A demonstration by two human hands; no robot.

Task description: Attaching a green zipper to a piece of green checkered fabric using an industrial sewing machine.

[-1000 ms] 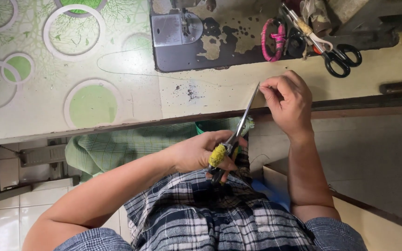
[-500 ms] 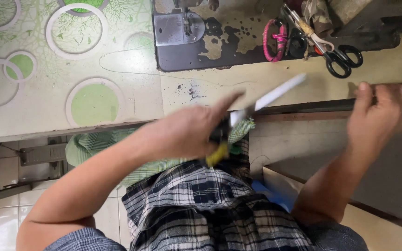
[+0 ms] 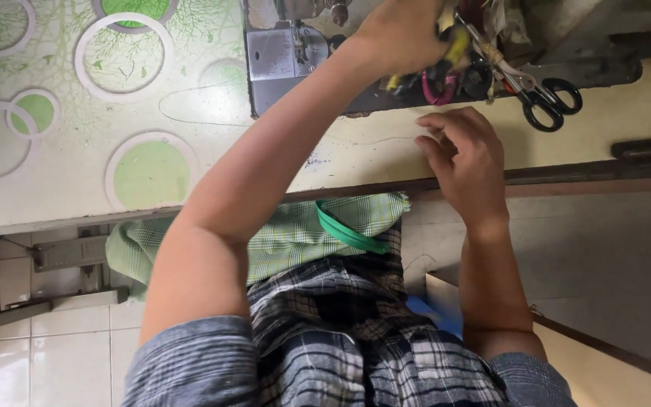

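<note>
The left hand [image 3: 404,34] reaches up and away to the sewing machine base [image 3: 280,60], fingers clamped on a yellow-handled tool [image 3: 455,47]; its blade seems hidden among the clutter there, so its long axis cannot be told. Just right of that hand lie pink-handled snips [image 3: 437,87] and black scissors [image 3: 548,102]. The right hand [image 3: 465,162] rests flat and empty on the table [image 3: 54,188], fingers loosely apart, nearer the body and below the tool. Green checked cloth [image 3: 295,234] lies on the lap
</note>
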